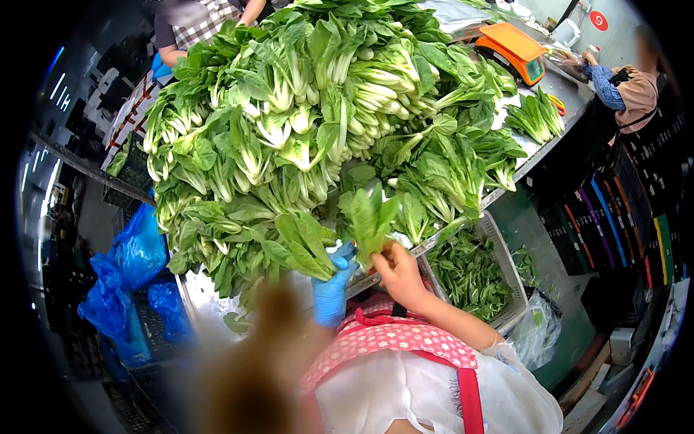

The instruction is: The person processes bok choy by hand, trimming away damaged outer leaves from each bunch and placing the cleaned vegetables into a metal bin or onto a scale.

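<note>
A large heap of bok choy [296,137], with pale stems and green leaves, covers the metal table [499,194] ahead of me. My left hand [331,289], in a blue glove, is closed on a bok choy [302,242] at its stem end, leaves pointing up and away to the left. Just to the right, my bare right hand [401,275] pinches a bok choy leaf [369,217] by its base; the leaf is smeared by motion. Both hands are close together over the table's near edge, in front of the heap.
A crate of loose leaves [473,278] stands below the table at right. Blue plastic bags [119,289] hang at left. An orange scale [512,49] sits at the far right, near a small bok choy bundle [536,118]. Two other people [629,94] are around the table.
</note>
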The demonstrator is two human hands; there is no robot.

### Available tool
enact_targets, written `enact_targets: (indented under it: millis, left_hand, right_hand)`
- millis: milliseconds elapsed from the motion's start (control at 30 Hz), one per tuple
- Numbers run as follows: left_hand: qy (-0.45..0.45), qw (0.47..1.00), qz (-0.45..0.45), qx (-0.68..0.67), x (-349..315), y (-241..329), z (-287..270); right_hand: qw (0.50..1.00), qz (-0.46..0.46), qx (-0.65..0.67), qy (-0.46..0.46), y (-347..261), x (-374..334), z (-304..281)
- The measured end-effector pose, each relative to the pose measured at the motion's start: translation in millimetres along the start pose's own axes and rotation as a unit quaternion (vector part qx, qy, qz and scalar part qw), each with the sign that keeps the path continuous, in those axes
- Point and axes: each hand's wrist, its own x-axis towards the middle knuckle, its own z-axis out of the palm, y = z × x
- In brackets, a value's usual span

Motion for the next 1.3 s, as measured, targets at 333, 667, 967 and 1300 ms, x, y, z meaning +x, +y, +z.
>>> enact_targets:
  millis: [333,667,967,1300]
  left_hand:
    - [0.083,0.987,-0.04,-0.128,-5.6,20.0,-70.3]
    - [0.023,0.933,-0.209,-0.291,2.9,19.2,-79.1]
    - [0.046,0.94,-0.197,-0.273,-0.9,22.9,-27.2]
    - [-0.001,0.953,-0.209,-0.221,6.5,21.7,-16.4]
  right_hand:
    - [0.844,-0.222,-0.486,0.044,-18.8,26.7,-40.2]
    - [0.827,-0.17,-0.526,0.102,-15.0,47.9,-63.8]
    - [0.992,-0.048,-0.013,0.113,-8.1,60.0,-67.2]
    - [0.918,0.153,0.365,-0.014,18.3,63.9,-71.5]
